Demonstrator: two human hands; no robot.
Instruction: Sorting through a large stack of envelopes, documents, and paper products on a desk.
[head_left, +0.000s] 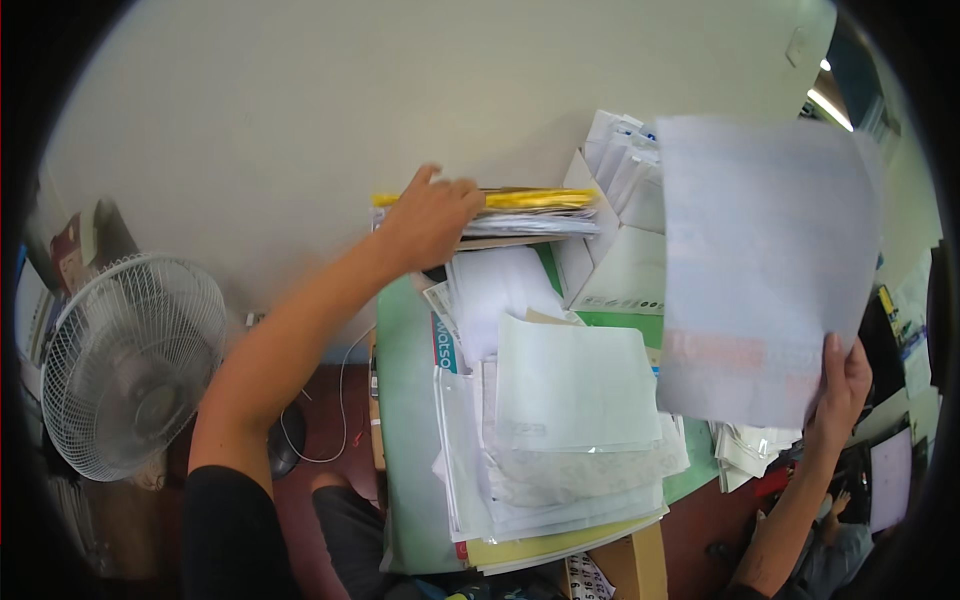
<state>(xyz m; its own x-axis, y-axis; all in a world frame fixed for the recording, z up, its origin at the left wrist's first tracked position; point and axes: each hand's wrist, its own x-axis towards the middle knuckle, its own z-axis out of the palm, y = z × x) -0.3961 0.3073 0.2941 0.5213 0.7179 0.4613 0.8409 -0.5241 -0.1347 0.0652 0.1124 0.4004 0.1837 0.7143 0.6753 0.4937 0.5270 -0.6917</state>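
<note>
My right hand (844, 386) holds a large sheet of paper (757, 255) by its lower right corner, raised on the right. Faint reddish print shows through the sheet. My left hand (442, 214) reaches over a stack of papers (540, 225) with a yellow folder (540, 199) at its back. The fingers are bent and partly hidden, so I cannot tell if they grip the folder. Before me, a pile of papers and clear plastic sleeves (570, 487) lies on the green tabletop (405, 450), with a pale sheet (577, 382) on top.
A white box (626, 270) with upright envelopes (630, 165) stands by the wall. More white papers (506, 292) lie beside it. On the left is a fan (135, 367). An open cardboard box (649, 562) sits below the table's front edge. Another person (836, 536) is at lower right.
</note>
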